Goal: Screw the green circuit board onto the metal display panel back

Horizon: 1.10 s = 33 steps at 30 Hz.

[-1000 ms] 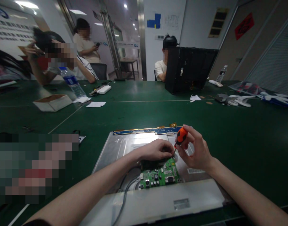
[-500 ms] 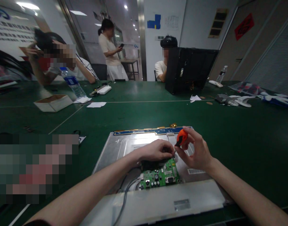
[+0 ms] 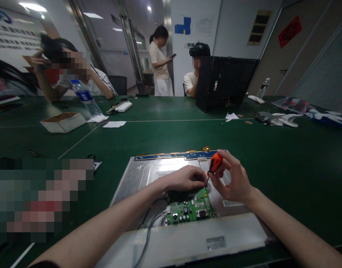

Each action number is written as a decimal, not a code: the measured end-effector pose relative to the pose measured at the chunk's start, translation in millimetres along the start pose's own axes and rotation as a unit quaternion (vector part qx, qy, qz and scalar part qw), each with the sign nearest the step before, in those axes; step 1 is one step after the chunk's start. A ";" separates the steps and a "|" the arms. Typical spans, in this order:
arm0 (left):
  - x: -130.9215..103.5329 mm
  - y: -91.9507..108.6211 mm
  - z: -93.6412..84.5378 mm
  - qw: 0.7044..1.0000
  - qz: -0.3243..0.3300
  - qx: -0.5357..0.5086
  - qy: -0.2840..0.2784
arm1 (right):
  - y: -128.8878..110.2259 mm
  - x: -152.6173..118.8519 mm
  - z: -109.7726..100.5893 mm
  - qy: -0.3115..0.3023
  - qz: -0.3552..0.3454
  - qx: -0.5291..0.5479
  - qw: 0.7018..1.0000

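A metal-backed display panel (image 3: pixel 148 171) lies on the green table, with a green circuit board (image 3: pixel 187 209) on it. My right hand (image 3: pixel 234 178) grips an orange and black screwdriver (image 3: pixel 215 162) by its handle; the shaft points down at the board's upper right corner. My left hand (image 3: pixel 187 178) is at the board's top edge beside the screwdriver tip, fingers closed together; what they pinch, if anything, is hidden. A blue strip board (image 3: pixel 165 156) runs along the panel's far edge. Grey cables (image 3: pixel 149 234) lead from the board's left side.
Across the green table (image 3: pixel 148 137) are an open box (image 3: pixel 63 123), a water bottle (image 3: pixel 87 97), white paper (image 3: pixel 114 124) and a black monitor housing (image 3: pixel 227 82). Two people sit at the far side and another stands behind. A blurred-out area covers the left.
The screwdriver handle has turned slightly in my right hand. My left hand stays in place. In the background the standing person has moved to the right.
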<state>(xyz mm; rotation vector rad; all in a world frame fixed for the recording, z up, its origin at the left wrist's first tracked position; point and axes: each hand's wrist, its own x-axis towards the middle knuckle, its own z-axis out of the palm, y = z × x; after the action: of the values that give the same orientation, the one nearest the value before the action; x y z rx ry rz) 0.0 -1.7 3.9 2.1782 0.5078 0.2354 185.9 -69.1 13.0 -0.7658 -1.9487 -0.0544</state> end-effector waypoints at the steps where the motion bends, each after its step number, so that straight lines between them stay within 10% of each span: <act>1: 0.1 -0.2 0.0 1.000 0.001 -0.002 0.000 | -0.2 0.7 0.0 0.002 -0.002 -0.002 1.000; 33: 0.6 -1.9 -0.7 1.000 0.005 0.000 -0.005 | 0.2 2.7 0.1 0.004 -0.009 -0.010 1.000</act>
<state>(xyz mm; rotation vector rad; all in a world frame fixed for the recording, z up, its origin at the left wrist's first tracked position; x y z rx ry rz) -0.3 0.1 2.8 2.1816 0.4919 0.2285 185.2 -67.6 15.2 -0.7592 -1.9512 -0.0871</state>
